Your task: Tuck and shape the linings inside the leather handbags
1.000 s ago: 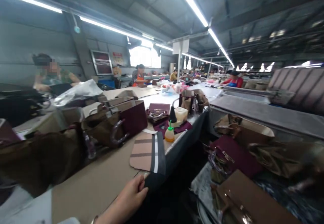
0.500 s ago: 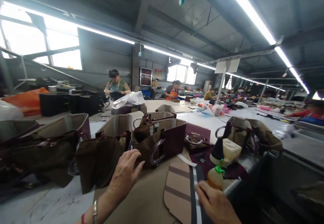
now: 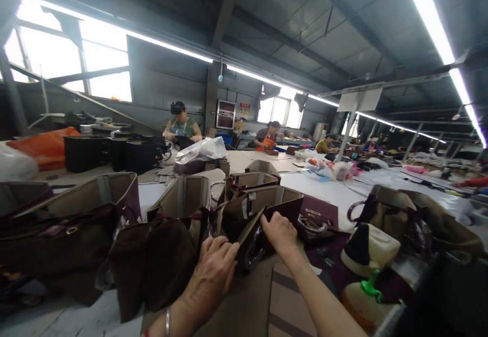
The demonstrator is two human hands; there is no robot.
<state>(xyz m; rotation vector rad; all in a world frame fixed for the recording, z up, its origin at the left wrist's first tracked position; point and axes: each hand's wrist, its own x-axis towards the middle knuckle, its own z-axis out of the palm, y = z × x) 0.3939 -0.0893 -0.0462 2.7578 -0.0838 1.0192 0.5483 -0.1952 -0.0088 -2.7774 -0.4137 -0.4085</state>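
Movement over the last second carries both hands forward along the counter (image 3: 328, 190). Half a second ago the right hand (image 3: 280, 232) lay on the striped card (image 3: 282, 304) and the left hand (image 3: 213, 272) hovered spread near the bags. Now both have closed on the open bag (image 3: 267, 202) that stands at the middle of the counter, so the work has passed from the flat card to the bag itself.

The counter is long, pale and smooth, with a sheet of brown board under the near things. A row of bags (image 3: 76, 220) fills its left side: boxy, soft-walled, brown suede-like outsides with stiff tan linings and maroon trim. The open bag is of the same make, with a maroon front, a tan inside and a clear wrapped handle (image 3: 254, 249) hanging below.

The right hand hooks its fingers over the front wall's top edge. The left hand presses its curled fingers together against the dark flap (image 3: 247, 233) that leans out from it.

Nearer the right edge stand a squat white tub (image 3: 379, 249) and a small rounded squeeze bottle (image 3: 360, 304) with a green cap.
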